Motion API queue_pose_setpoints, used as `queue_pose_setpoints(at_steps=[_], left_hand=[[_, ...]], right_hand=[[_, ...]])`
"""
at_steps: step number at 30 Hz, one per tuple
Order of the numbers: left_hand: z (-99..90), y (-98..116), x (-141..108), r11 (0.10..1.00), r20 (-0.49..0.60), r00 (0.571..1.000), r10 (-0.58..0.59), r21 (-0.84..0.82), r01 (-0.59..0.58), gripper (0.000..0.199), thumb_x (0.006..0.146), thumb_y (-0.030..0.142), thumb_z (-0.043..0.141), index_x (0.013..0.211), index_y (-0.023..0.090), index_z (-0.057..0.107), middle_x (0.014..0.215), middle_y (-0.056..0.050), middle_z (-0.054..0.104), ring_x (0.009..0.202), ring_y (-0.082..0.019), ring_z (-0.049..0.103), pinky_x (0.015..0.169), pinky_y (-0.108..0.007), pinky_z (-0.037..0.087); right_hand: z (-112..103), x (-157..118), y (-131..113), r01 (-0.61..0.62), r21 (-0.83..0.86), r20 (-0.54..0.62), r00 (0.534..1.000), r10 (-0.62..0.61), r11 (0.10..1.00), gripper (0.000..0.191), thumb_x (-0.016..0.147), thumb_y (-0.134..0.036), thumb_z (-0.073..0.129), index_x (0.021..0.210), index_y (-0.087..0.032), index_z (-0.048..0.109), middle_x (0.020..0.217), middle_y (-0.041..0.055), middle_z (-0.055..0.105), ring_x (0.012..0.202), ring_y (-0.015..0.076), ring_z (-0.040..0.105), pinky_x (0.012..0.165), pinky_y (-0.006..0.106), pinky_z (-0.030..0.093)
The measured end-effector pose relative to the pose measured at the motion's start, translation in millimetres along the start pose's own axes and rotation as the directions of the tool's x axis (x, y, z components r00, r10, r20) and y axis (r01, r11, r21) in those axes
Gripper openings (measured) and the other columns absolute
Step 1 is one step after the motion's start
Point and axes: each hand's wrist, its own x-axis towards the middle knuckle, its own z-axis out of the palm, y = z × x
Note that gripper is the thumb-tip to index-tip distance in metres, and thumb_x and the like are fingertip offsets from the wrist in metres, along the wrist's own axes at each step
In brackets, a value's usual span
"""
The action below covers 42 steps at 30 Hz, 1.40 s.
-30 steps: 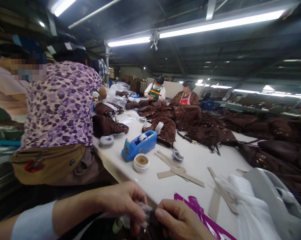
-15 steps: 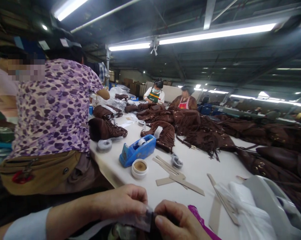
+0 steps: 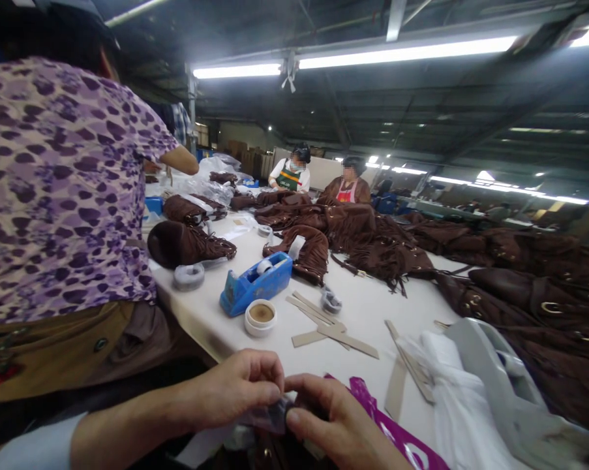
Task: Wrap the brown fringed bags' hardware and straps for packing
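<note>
At the bottom middle, my left hand (image 3: 238, 385) pinches the edge of a piece of clear plastic film (image 3: 269, 416). My right hand (image 3: 331, 418) is closed on the other side of it, thumb and forefinger near the left fingertips. Beneath the film lies a dark brown piece with a brass-coloured fitting (image 3: 266, 455), mostly hidden by my hands and the frame's edge. A purple plastic bag with white print (image 3: 372, 411) is beside my right hand. Just beyond the hands stand a white round tub (image 3: 260, 329) and a blue tape dispenser (image 3: 255, 287).
Beige strips (image 3: 347, 341) lie on the white table (image 3: 274, 359). To the right are a white plastic bundle (image 3: 458, 405) and a grey dispenser (image 3: 499, 372). Brown fringed bags (image 3: 372, 248) cover the far side. A person in a purple patterned shirt (image 3: 69, 189) stands close on the left.
My view has shifted, so the table things appear further left. My hands have come closer together at the fingertips, and more of the purple bag shows.
</note>
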Motion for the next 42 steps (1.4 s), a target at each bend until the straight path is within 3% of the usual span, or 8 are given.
queue_pose_setpoints(at_steps=[4, 8, 14, 18, 24, 28, 32, 42], left_hand=[[4.3, -4.4, 9.1, 1.000, -0.049, 0.999, 0.001, 0.021, 0.000, 0.021, 0.063, 0.026, 0.060, 0.080, 0.019, 0.049, 0.053, 0.008, 0.054, 0.047, -0.009, 0.049, 0.045, -0.018, 0.033], [2.5, -5.9, 14.0, 0.999, 0.021, 1.000, -0.022, -0.028, 0.022, 0.035, 0.063, 0.030, 0.067, 0.089, 0.021, 0.044, 0.055, 0.008, 0.057, 0.048, -0.011, 0.051, 0.049, -0.021, 0.038], [-38.6, 8.4, 2.2, 0.924, 0.234, 0.965, -0.117, 0.382, 0.020, 0.029, 0.077, 0.045, 0.065, 0.085, 0.018, 0.065, 0.076, 0.002, 0.064, 0.075, -0.016, 0.056, 0.068, -0.024, 0.041], [-56.7, 6.0, -6.1, 0.964, 0.280, 0.947, -0.155, 0.252, 0.084, 0.027, 0.069, 0.042, 0.071, 0.084, 0.019, 0.073, 0.072, 0.003, 0.064, 0.070, -0.015, 0.055, 0.073, -0.024, 0.043], [-37.6, 6.6, -11.4, 0.954, 0.175, 0.982, -0.068, 0.298, 0.012, 0.016, 0.074, 0.029, 0.066, 0.079, 0.016, 0.074, 0.061, 0.004, 0.059, 0.056, -0.010, 0.049, 0.057, -0.019, 0.039], [-37.8, 10.4, -12.6, 0.955, 0.119, 0.991, -0.059, 0.296, 0.021, 0.013, 0.073, 0.021, 0.059, 0.078, 0.016, 0.071, 0.058, 0.005, 0.058, 0.051, -0.009, 0.047, 0.052, -0.017, 0.039], [-44.9, 10.1, -13.8, 0.945, 0.059, 0.995, -0.075, 0.323, 0.052, 0.013, 0.070, 0.018, 0.060, 0.076, 0.016, 0.071, 0.055, 0.005, 0.057, 0.047, -0.008, 0.044, 0.047, -0.016, 0.037], [-32.8, 11.2, -11.3, 0.966, 0.159, 0.968, -0.194, 0.201, 0.161, 0.023, 0.061, 0.019, 0.056, 0.077, 0.016, 0.072, 0.060, 0.002, 0.063, 0.047, -0.010, 0.052, 0.045, -0.018, 0.043]], right_hand=[[1.8, 4.7, 2.6, 0.047, -0.034, -0.043, 0.998, -0.049, 0.998, 0.023, 0.080, -0.027, 0.061, 0.096, -0.018, 0.076, 0.082, 0.0017, 0.073, 0.083, 0.0216, 0.065, 0.073, 0.026, 0.047], [3.7, 6.8, 6.3, 0.077, -0.039, -0.116, 0.990, -0.081, 0.996, 0.023, 0.080, -0.032, 0.065, 0.094, -0.018, 0.077, 0.083, 0.0033, 0.074, 0.085, 0.0235, 0.066, 0.076, 0.028, 0.049], [1.5, 3.4, -0.8, -0.001, -0.032, -0.096, 0.995, -0.002, 0.999, 0.027, 0.078, -0.040, 0.068, 0.082, -0.015, 0.075, 0.072, 0.0021, 0.070, 0.069, 0.0166, 0.059, 0.062, 0.023, 0.044], [1.9, 3.8, -3.2, 0.004, 0.009, -0.081, 0.997, -0.004, 1.000, 0.022, 0.074, -0.036, 0.071, 0.075, -0.015, 0.071, 0.071, 0.0006, 0.068, 0.068, 0.0146, 0.056, 0.063, 0.023, 0.042], [12.7, 14.9, -3.2, 0.055, -0.049, -0.088, 0.994, -0.059, 0.997, 0.015, 0.074, -0.031, 0.069, 0.075, -0.016, 0.067, 0.071, -0.0002, 0.067, 0.071, 0.0149, 0.056, 0.066, 0.023, 0.042], [3.6, 14.4, 0.1, 0.012, 0.008, 0.017, 1.000, -0.012, 1.000, 0.034, 0.079, -0.042, 0.064, 0.103, -0.017, 0.062, 0.069, -0.0028, 0.060, 0.064, 0.0136, 0.054, 0.061, 0.024, 0.040], [-8.5, 9.3, 8.3, -0.082, 0.011, 0.120, 0.990, 0.080, 0.997, 0.040, 0.082, -0.056, 0.058, 0.077, -0.016, 0.057, 0.062, -0.0013, 0.056, 0.057, 0.0119, 0.050, 0.056, 0.023, 0.037], [-0.1, 8.0, 6.7, -0.033, -0.290, -0.085, 0.996, 0.009, 0.956, 0.025, 0.082, -0.038, 0.054, 0.071, -0.016, 0.059, 0.060, -0.0035, 0.049, 0.060, 0.0116, 0.043, 0.055, 0.022, 0.031]])
